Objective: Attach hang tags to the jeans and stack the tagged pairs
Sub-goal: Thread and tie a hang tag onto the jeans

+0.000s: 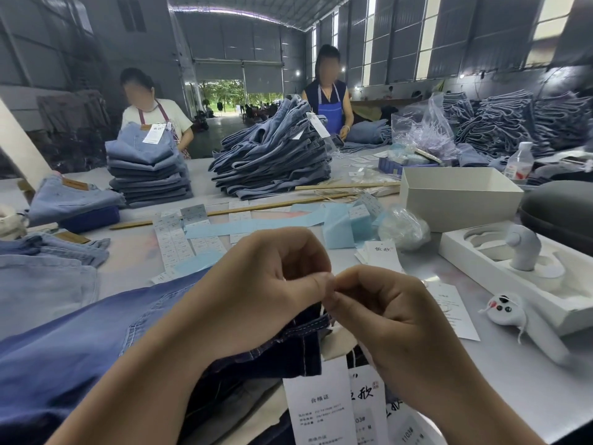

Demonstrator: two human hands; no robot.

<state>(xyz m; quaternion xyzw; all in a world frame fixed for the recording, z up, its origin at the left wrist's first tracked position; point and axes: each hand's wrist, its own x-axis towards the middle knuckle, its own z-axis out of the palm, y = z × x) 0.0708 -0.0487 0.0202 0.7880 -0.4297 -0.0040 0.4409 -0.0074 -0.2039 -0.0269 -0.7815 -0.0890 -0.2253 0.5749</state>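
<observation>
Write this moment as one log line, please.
step: tying tag string | left hand: pinching string | right hand: pinching string | white paper hang tags: dangling by dark blue jeans

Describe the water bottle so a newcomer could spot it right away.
Start at the open white box on the table's right side. Just behind its far right corner stands the water bottle. It is the only clear plastic bottle there, with a white cap and a red-and-white label.
</observation>
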